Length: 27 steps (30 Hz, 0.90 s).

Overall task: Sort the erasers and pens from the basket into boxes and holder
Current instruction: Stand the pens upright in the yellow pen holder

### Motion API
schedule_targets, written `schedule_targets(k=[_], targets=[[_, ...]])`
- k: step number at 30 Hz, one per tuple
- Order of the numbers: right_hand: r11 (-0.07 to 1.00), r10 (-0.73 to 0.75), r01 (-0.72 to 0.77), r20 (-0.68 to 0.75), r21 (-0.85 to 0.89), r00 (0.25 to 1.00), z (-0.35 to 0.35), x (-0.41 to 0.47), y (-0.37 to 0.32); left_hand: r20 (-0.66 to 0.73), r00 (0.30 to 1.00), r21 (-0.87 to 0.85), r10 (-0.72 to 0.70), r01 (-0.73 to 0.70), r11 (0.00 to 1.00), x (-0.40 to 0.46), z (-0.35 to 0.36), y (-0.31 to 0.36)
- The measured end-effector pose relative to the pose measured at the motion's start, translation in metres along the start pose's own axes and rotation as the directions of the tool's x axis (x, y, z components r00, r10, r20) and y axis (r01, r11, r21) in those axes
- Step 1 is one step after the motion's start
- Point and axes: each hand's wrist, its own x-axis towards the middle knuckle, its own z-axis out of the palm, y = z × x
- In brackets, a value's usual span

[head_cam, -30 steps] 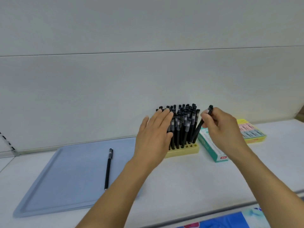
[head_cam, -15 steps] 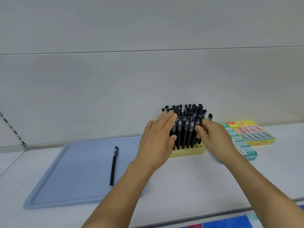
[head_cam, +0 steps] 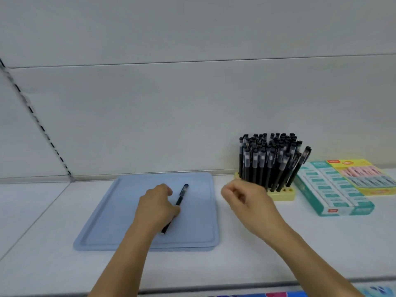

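A single black pen [head_cam: 182,195] lies on the pale blue tray [head_cam: 197,232]. My left hand [head_cam: 156,209] is down on it, fingers curled over its lower half; the cap end sticks out past my thumb. My right hand [head_cam: 248,202] hovers loosely curled in front of the yellow pen holder [head_cam: 285,195] and holds nothing. Several black pens [head_cam: 270,159] stand packed in the holder, one leaning out at its right side. To the right lie a green eraser box [head_cam: 334,194] and a yellow eraser box [head_cam: 364,176], both filled with erasers.
Everything rests on a white shelf [head_cam: 278,254] with a white back wall close behind. A perforated upright strip [head_cam: 36,118] runs down the wall at the left. The shelf's front edge is near the bottom of the view.
My left hand left the holder's pens and came down onto the pen on the tray. My right hand released the pen it placed in the holder and drew back.
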Motion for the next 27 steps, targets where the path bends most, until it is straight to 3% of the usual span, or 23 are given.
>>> schedule_targets(k=[2, 4, 8, 11, 13, 16, 19, 21, 27], targets=[[0.996, 0.059, -0.067, 0.124, 0.06, 0.991, 0.007, 0.001, -0.004, 0.036, 0.995, -0.355, 0.094, -0.076, 0.932, -0.01, 0.004, 0.008], [0.969, 0.084, -0.109, 0.118, 0.221, 0.989, 0.005, -0.001, -0.005, 0.071, 0.967, -0.614, 0.246, -0.152, 0.775, -0.028, 0.01, 0.026], [0.931, 0.08, -0.07, -0.013, 0.359, 0.997, -0.022, -0.008, -0.003, 0.074, 0.901, -0.732, 0.428, -0.242, 0.637, -0.043, 0.032, 0.063], [0.961, 0.069, -0.063, -0.012, 0.271, 0.998, -0.046, -0.013, 0.001, 0.041, 0.863, -0.71, 0.503, -0.329, 0.623, -0.043, 0.047, 0.088], [0.993, 0.055, -0.048, -0.053, 0.112, 0.997, -0.059, -0.015, 0.006, 0.004, 0.842, -0.654, 0.539, -0.406, 0.639, -0.044, 0.056, 0.104], [0.995, 0.044, -0.068, -0.296, -0.073, 0.954, -0.082, -0.014, 0.018, -0.102, 0.847, -0.516, 0.522, -0.494, 0.7, -0.042, 0.066, 0.113], [0.99, 0.078, -0.125, -0.503, -0.06, 0.861, -0.108, -0.007, 0.042, -0.146, 0.863, -0.328, 0.484, -0.504, 0.799, -0.035, 0.069, 0.107], [0.991, 0.079, -0.123, -0.521, -0.05, 0.85, -0.114, -0.002, 0.057, -0.123, 0.887, -0.279, 0.446, -0.462, 0.842, -0.03, 0.07, 0.102], [0.982, 0.027, -0.101, -0.416, -0.159, 0.909, -0.107, 0.012, 0.075, -0.083, 0.911, -0.276, 0.405, -0.411, 0.869, -0.027, 0.077, 0.105]])
